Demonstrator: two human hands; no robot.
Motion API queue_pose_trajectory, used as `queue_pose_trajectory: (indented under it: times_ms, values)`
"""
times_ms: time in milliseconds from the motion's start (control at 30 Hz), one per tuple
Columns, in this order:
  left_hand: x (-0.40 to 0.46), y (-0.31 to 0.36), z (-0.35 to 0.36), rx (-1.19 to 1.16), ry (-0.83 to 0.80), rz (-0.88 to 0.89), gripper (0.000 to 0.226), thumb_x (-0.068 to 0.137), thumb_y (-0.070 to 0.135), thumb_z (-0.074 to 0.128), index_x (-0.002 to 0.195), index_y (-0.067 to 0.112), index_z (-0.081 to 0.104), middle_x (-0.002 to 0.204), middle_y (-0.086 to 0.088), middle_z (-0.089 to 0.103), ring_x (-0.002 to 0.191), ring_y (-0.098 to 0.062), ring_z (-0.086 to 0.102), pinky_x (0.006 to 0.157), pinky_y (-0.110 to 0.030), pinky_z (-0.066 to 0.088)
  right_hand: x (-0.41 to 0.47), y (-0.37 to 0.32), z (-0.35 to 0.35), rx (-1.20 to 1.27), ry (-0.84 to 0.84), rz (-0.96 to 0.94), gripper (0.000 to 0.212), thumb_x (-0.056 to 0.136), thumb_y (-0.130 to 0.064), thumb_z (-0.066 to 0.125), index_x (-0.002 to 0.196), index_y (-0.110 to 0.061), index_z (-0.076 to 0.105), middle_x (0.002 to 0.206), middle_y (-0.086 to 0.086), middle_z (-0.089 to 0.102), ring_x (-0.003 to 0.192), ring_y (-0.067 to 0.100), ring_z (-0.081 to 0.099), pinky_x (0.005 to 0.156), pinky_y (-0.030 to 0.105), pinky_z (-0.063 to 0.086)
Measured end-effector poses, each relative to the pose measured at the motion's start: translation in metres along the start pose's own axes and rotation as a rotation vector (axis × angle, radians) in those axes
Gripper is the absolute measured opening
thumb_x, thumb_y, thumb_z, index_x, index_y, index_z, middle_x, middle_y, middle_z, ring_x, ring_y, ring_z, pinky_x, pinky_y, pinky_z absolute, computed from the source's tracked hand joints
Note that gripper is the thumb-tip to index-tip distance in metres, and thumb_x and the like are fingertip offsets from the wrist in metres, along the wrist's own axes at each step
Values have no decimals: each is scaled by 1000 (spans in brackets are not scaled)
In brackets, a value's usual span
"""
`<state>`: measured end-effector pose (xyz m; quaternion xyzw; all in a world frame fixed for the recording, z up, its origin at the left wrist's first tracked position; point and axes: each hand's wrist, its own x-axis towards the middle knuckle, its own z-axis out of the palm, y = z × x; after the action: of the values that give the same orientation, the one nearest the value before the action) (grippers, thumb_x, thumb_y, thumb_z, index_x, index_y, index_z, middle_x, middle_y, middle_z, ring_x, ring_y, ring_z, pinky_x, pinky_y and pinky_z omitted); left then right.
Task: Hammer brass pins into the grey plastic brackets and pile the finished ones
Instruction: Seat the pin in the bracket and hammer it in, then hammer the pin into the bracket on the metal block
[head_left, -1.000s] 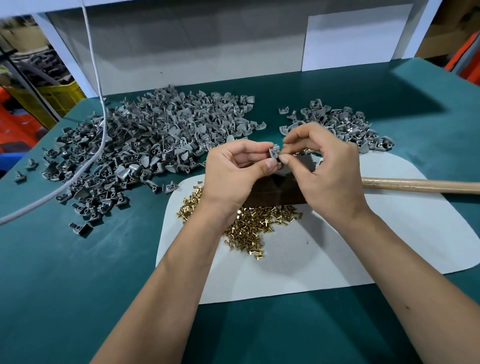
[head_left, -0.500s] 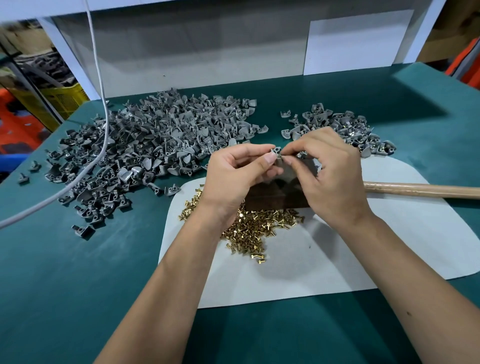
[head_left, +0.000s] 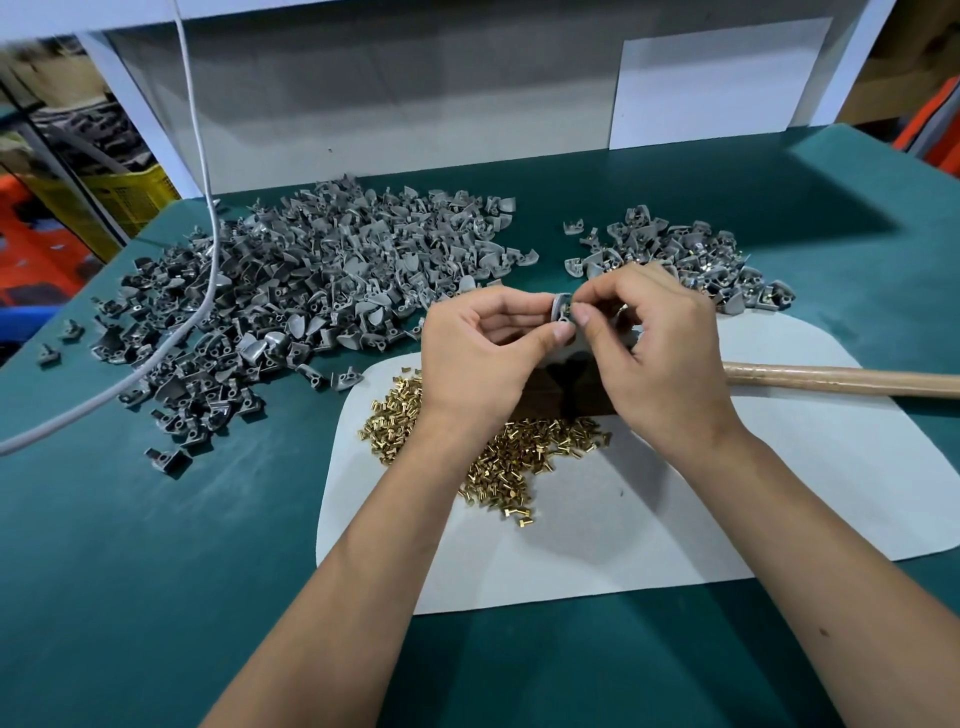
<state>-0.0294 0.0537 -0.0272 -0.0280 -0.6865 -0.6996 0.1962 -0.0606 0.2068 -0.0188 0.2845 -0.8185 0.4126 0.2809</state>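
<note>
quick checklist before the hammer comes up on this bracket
1. Bracket pinched in left hand fingers: ok.
2. Right hand fingers at the bracket, setting a pin: ok.
3. Pin seated straight in its hole: cannot tell, too small.
4. Hammer handle lying on the white mat beside the right hand, untouched: ok.
5. Right hand free to take the hammer: not ok.
6. Brass pins heaped on the mat under the wrists: ok.
</note>
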Motion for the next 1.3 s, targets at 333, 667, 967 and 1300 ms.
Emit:
queue_pose_trajectory:
  times_ms: [333,667,967,1300]
  values:
    - [-4,3,5,13,23,-25,21,74,-13,82,90,-1,76,84,-11,79,76,-18,77,71,-24,61,-1,0,-2,7,-4,27,2,87,-8,71,86,-9,72,82,-1,66,79,14,60,73,25,49]
    - [-4,7,1,180,-22,24,30,71,-8,87,96,4,77,85,-4,79,79,-17,78,77,-27,62,-2,1,1,70,-7,118,5,89,-11,72,90,-11,76,85,-1,72,81,14,66,76,34,55]
    - [-4,1,-1,398,52,133,33,76,2,87,101,19,72,85,4,76,81,-9,74,78,-25,61,4,2,-11,119,-162,29,17,95,-2,64,99,-9,79,93,-1,72,96,16,64,87,37,50]
    - [3,-2,-5,741,-47,217,19,91,18,75,109,23,80,115,11,69,119,-12,52,108,-22,36,20,26,-49,-165,-257,190,13,89,-9,70,93,-19,76,75,-16,65,73,-1,62,71,4,39]
